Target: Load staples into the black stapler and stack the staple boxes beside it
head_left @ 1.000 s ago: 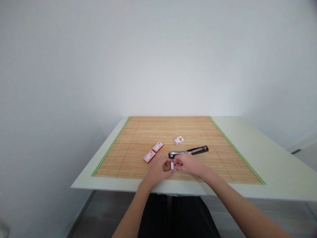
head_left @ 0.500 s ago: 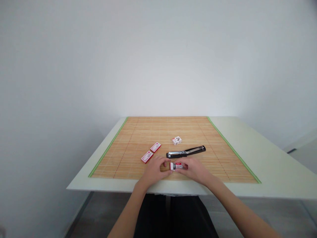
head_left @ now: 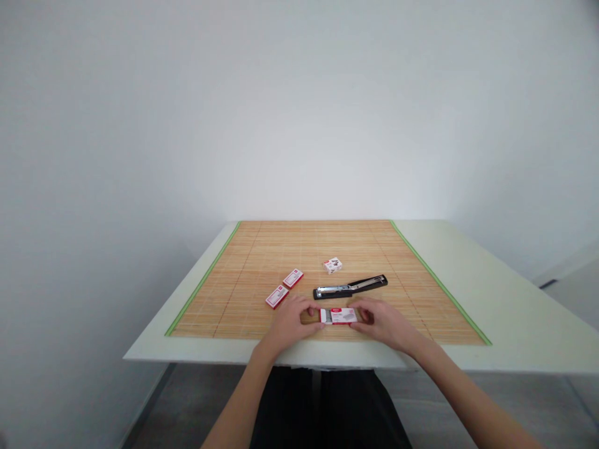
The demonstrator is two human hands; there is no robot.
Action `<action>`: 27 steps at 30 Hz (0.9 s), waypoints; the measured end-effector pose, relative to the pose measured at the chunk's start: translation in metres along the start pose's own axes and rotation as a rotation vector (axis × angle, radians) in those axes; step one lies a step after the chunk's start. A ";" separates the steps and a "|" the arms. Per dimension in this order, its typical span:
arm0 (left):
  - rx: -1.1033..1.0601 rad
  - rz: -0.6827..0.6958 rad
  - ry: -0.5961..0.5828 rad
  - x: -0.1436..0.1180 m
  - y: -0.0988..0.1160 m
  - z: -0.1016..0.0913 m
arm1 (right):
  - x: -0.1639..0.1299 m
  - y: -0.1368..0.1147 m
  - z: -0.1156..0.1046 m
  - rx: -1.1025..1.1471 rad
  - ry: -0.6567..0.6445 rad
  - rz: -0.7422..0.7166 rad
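1. The left grip [head_left: 292,318] is grasping one end of a small red-and-white box [head_left: 343,316], thumb on the near side and fingers on the far side.
2. The right grip [head_left: 384,320] is grasping the box's other end in the same way, so both hands share it.
3. That box lies lengthwise between the hands near the front edge of the desk [head_left: 496,293], with a white and grey section showing at its left end.
4. Just beyond it, a black and metal stapler [head_left: 350,287] lies opened out, slanting slightly away to the right.
5. Past the left hand lie two flat red-edged boxes, the nearer box [head_left: 277,296] and the farther box [head_left: 293,278], almost end to end.
6. A white box [head_left: 332,265] with a dark printed picture sits behind the stapler.
7. Everything rests on a green-edged bamboo mat [head_left: 281,243].
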State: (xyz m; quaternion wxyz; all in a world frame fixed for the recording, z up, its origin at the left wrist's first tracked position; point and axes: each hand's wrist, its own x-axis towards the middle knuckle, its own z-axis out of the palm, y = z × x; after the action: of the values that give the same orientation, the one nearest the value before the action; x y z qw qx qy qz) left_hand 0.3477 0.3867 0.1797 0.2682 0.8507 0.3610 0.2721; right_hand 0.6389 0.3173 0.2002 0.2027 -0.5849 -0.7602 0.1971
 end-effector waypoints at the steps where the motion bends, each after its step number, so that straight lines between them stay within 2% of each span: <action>1: 0.002 -0.003 -0.003 0.001 0.000 0.000 | -0.001 0.003 0.001 0.024 -0.003 0.005; 12: -0.010 -0.042 -0.032 0.007 0.012 0.005 | 0.001 -0.008 0.013 0.060 -0.012 0.030; 16: -0.030 -0.043 -0.012 0.004 0.010 0.005 | -0.003 -0.003 0.017 0.126 0.017 0.062; 19: -0.079 -0.137 0.060 0.003 0.005 0.006 | -0.014 0.012 0.016 0.328 0.104 0.155; 23: -0.050 -0.211 0.146 0.013 -0.001 0.010 | -0.031 0.040 0.000 0.709 0.312 0.410; 25: -0.010 -0.200 0.152 0.021 -0.002 0.012 | -0.032 0.052 -0.011 0.890 0.396 0.445; 27: 0.025 -0.190 0.150 0.028 -0.002 0.013 | -0.027 0.059 -0.021 1.007 0.413 0.404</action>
State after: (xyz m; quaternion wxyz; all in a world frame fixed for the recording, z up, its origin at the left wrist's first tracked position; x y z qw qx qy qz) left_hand 0.3717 0.4055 0.1769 0.2545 0.7931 0.4624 0.3039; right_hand 0.7047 0.3064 0.1842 0.5585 -0.5763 -0.3909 0.4508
